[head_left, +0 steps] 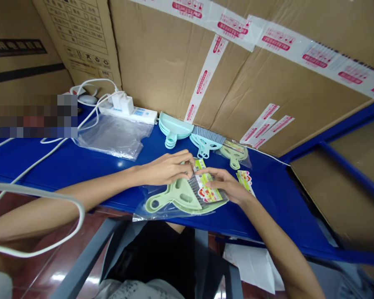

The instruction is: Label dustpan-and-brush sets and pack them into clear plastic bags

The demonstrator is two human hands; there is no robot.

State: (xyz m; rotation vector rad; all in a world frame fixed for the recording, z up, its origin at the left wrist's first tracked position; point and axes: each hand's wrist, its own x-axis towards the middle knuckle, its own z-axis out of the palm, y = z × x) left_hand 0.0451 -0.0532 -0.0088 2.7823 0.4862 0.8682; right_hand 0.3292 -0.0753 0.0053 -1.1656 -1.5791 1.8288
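A light green brush and dustpan set (187, 199) lies at the table's front edge inside a clear plastic bag (143, 214), its handles pointing left. A yellow-green and white printed card (210, 185) with red flowers rests over the grey bristles. My left hand (177, 168) is closed, its bent fingers at the bag's upper edge beside the card; its fingertips are partly hidden. From the right, my right hand (229, 185) grips the card between thumb and fingers. More printed cards (245, 181) lie just right of it.
Behind my hands stand stacked light blue dustpans (176, 124), blue brushes (207, 141) and a bagged green set (234, 153). Flat clear bags (115, 135) lie at left, near a power strip (143, 115). A white cable (54, 143) crosses the blue table (286, 199). Cardboard (162, 62) walls the back.
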